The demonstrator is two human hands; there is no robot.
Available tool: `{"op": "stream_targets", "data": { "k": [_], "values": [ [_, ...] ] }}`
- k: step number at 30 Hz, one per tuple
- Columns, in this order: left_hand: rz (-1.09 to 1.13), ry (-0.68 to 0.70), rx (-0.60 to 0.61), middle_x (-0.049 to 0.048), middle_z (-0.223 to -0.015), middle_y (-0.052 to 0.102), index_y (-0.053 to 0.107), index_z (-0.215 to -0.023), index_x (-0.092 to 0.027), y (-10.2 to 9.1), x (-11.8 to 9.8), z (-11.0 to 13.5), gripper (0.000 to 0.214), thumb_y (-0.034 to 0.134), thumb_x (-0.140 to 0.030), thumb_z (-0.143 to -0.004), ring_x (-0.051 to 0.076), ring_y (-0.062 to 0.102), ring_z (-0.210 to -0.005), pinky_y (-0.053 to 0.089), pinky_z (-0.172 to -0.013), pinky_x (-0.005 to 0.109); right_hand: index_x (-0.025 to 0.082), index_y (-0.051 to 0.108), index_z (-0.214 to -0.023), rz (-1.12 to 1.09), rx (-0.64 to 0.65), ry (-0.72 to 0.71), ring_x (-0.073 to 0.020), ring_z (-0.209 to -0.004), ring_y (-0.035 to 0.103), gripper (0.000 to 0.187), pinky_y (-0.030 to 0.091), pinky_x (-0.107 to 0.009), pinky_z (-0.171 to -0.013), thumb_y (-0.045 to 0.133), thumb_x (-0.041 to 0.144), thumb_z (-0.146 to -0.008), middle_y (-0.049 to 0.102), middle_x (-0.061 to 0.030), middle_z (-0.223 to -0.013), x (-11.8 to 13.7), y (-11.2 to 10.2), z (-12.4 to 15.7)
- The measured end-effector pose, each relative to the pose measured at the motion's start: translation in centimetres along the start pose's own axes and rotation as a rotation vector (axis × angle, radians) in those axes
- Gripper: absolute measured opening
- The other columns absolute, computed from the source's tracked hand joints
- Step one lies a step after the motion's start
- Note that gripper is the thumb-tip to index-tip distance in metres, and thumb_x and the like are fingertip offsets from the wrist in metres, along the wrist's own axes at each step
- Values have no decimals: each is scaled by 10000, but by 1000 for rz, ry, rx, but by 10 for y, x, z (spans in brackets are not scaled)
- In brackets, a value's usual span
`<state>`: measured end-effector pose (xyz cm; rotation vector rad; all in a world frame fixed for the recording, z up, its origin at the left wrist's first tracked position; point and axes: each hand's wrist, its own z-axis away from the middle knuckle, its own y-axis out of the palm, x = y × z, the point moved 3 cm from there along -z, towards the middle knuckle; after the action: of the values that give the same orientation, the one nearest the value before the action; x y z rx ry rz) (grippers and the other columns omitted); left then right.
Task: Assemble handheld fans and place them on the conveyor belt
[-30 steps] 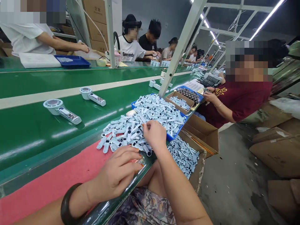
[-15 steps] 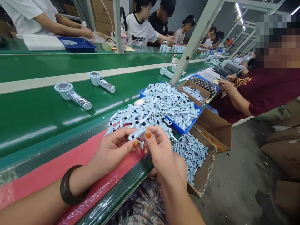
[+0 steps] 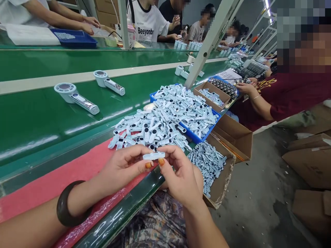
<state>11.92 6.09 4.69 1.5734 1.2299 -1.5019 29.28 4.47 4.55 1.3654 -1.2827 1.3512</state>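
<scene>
A small light-blue plastic part [image 3: 153, 156], long and narrow, is pinched between my two hands with its thin side toward me. My left hand [image 3: 130, 162] grips its left end with thumb and fingers closed. On the right end, my right hand [image 3: 178, 172] holds it between thumb and curled fingers. Just beyond my fingers lies a loose heap of similar light-blue parts [image 3: 147, 129], many with a dark oval spot, partly on a pink mat [image 3: 85, 168]. More of them fill a blue tray [image 3: 192, 133] behind the heap.
Below the bench edge at right stands a cardboard box [image 3: 227, 179] of similar parts. White handheld devices [image 3: 84, 102] lie on the green conveyor [image 3: 31, 117]. A slanted metal post [image 3: 207, 51] rises beside the tray. A co-worker in a maroon shirt [image 3: 292, 93] sits at right; others work across the belt.
The part between my hands has turned from showing its broad face to showing its edge. My hands stay close together. The whole view has shifted slightly.
</scene>
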Motion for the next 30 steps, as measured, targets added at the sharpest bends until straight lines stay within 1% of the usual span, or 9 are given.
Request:
{"op": "stream_targets", "data": {
  "k": [4,6,8,11,14,17,22,24,30],
  "values": [
    [-198,109,4,5,-880,719,728,-986,-201,0,-3,1,110,644,-261,-947,107,645,-761,490,-672,194,246,656,-1017,118,-7,83,-148,-637,556,133,428,-254,-529,651,344,-926,580,14,-739,3,-3,1],
    [-232,121,1,7,-871,719,730,-980,-192,1,-4,2,126,633,-268,-950,106,643,-746,480,-661,198,244,655,-998,127,7,136,-145,-594,555,126,415,-250,-497,653,336,-912,595,19,-712,4,-4,2],
    [-212,77,-2,11,-858,717,734,-968,-187,1,-4,1,146,632,-291,-956,111,638,-734,481,-649,200,239,666,-998,110,27,163,-145,-601,569,125,428,-249,-501,645,317,-902,623,13,-724,4,-5,1],
    [-164,6,9,16,-846,713,737,-957,-188,1,-1,1,166,640,-322,-957,119,632,-727,490,-634,202,232,686,-997,84,37,153,-147,-652,585,140,452,-248,-537,646,308,-887,654,2,-757,3,-5,0],
    [-188,35,14,22,-862,724,735,-958,-190,1,-2,1,166,627,-316,-962,124,644,-737,492,-632,203,226,669,-960,13,36,178,-144,-642,565,137,438,-245,-527,674,327,-867,628,10,-727,0,-4,0],
    [-214,70,6,28,-879,733,733,-964,-190,2,-2,1,160,628,-310,-960,132,659,-752,502,-648,210,223,645,-939,-30,43,206,-134,-622,530,143,409,-237,-518,697,308,-837,590,27,-698,-3,-4,-1],
    [-174,17,45,37,-897,735,733,-973,-184,4,0,0,182,636,-337,-963,139,663,-776,520,-667,213,217,636,-935,-91,81,174,-132,-667,530,139,420,-234,-546,673,272,-813,603,20,-752,-4,-6,-3],
    [-180,19,44,35,-892,734,732,-972,-184,3,0,0,176,636,-331,-962,136,658,-765,516,-658,211,219,629,-930,-109,85,174,-131,-667,523,140,411,-234,-543,671,271,-807,597,22,-753,-4,-6,-4],
    [-215,76,25,28,-885,737,733,-981,-194,2,-1,0,160,630,-316,-969,129,659,-738,513,-647,210,231,612,-941,-138,115,213,-126,-657,498,144,382,-237,-546,682,299,-834,555,35,-744,-9,-5,-3]
  ]
}}
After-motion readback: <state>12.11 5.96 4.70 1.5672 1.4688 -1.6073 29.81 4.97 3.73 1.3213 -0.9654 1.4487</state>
